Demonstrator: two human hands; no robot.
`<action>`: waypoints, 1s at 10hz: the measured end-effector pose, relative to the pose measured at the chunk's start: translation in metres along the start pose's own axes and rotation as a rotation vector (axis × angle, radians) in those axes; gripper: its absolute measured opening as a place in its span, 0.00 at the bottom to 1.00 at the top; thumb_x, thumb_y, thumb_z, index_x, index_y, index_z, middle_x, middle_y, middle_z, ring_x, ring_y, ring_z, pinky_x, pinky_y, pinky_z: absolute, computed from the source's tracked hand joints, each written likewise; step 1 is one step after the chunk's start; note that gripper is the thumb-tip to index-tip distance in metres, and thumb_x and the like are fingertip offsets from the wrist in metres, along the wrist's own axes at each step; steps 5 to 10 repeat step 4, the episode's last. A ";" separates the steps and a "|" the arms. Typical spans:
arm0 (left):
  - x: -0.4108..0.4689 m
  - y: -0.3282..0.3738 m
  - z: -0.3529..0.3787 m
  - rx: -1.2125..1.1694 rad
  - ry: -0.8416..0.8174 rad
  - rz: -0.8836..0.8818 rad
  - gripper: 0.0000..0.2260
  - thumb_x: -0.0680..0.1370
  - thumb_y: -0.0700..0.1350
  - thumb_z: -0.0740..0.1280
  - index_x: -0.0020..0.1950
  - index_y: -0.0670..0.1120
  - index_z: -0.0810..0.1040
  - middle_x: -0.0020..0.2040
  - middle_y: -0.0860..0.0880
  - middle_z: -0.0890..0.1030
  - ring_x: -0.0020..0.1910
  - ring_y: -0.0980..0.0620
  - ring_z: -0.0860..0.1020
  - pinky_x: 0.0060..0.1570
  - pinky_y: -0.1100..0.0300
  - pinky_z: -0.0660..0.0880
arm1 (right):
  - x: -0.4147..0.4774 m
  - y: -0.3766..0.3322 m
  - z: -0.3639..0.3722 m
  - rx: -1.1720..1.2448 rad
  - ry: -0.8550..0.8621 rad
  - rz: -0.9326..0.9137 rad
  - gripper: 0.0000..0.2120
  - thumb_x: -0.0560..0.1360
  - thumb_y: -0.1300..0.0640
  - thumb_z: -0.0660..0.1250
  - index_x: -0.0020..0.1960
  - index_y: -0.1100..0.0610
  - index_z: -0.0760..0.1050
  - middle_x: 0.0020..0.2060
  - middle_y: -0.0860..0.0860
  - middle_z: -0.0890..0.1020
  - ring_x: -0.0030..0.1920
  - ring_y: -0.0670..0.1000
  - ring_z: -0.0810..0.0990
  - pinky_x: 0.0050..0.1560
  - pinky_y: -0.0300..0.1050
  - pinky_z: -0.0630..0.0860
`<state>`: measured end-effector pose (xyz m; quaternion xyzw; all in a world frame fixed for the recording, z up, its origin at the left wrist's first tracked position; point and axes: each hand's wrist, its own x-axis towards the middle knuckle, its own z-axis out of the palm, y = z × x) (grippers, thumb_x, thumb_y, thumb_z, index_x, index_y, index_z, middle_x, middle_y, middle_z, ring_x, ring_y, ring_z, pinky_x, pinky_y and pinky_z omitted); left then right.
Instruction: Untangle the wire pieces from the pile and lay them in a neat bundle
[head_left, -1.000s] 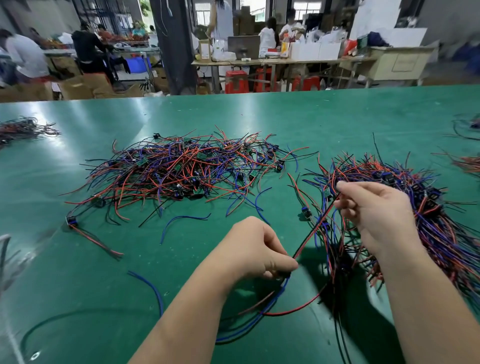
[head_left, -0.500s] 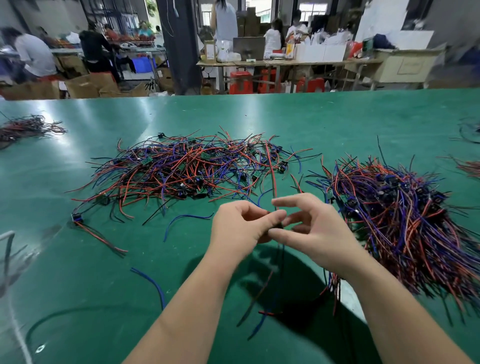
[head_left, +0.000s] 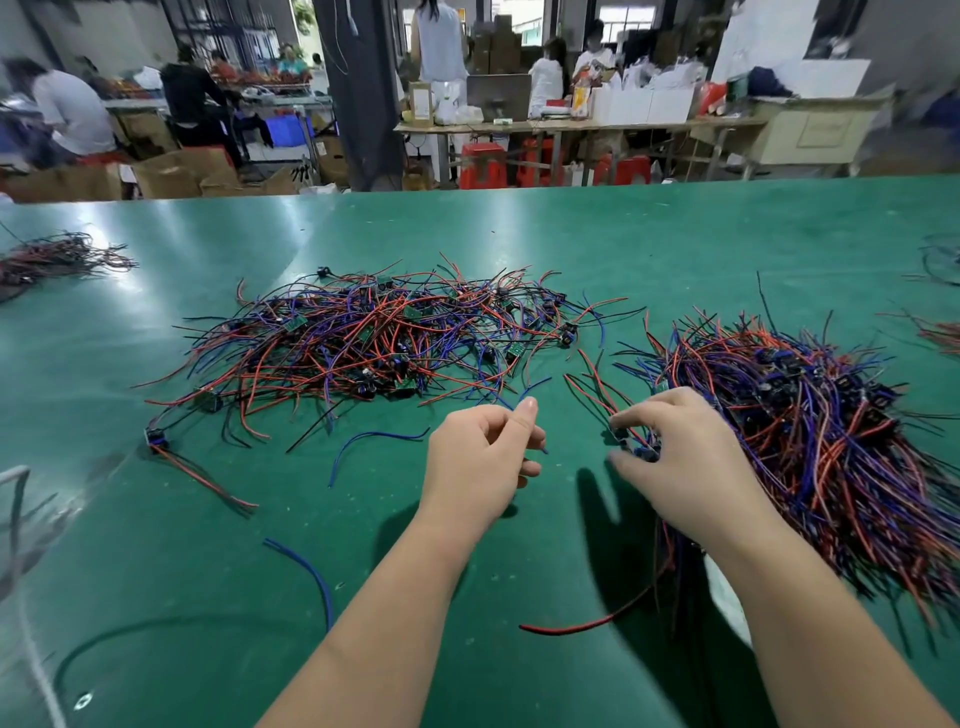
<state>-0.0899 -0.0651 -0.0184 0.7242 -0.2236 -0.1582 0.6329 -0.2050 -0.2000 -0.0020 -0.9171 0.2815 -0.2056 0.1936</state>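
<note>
A tangled pile (head_left: 374, 343) of red, blue and black wire pieces with small black connectors lies on the green table (head_left: 519, 234), ahead and left of centre. To the right is the aligned bundle (head_left: 810, 415), with its wires running toward me. My right hand (head_left: 675, 457) pinches one wire piece (head_left: 638, 448) by its black connector at the bundle's left edge. That piece's wires trail back under my wrist, and a red end (head_left: 571, 626) shows on the table. My left hand (head_left: 483, 457) hovers near the pile with its fingers loosely curled, and I see nothing gripped in it.
Loose blue wires (head_left: 379, 441) (head_left: 306, 566) and a stray connector piece (head_left: 156, 436) lie left of my hands. Another wire heap (head_left: 52, 260) sits at the far left, and more wires (head_left: 940, 332) reach the right edge. People work at tables beyond the far edge.
My hands have moved apart. The left hand has let go of the wire piece, and the right hand has carried it rightward and down to the bundle's left edge.
</note>
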 end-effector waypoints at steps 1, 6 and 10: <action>0.002 -0.004 -0.002 0.046 0.057 0.016 0.17 0.79 0.51 0.65 0.33 0.46 0.80 0.32 0.52 0.83 0.27 0.54 0.81 0.30 0.53 0.78 | -0.003 -0.005 0.003 -0.080 -0.160 0.014 0.13 0.71 0.63 0.69 0.54 0.52 0.81 0.50 0.51 0.77 0.51 0.52 0.76 0.54 0.40 0.69; 0.008 -0.020 -0.010 0.052 0.155 -0.023 0.18 0.79 0.50 0.63 0.33 0.43 0.79 0.23 0.53 0.78 0.21 0.56 0.75 0.24 0.61 0.72 | -0.001 -0.001 -0.005 0.025 -0.080 0.186 0.14 0.73 0.64 0.67 0.58 0.56 0.81 0.51 0.52 0.83 0.50 0.51 0.80 0.54 0.40 0.72; 0.008 -0.020 -0.010 0.052 0.155 -0.023 0.18 0.79 0.50 0.63 0.33 0.43 0.79 0.23 0.53 0.78 0.21 0.56 0.75 0.24 0.61 0.72 | -0.001 -0.001 -0.005 0.025 -0.080 0.186 0.14 0.73 0.64 0.67 0.58 0.56 0.81 0.51 0.52 0.83 0.50 0.51 0.80 0.54 0.40 0.72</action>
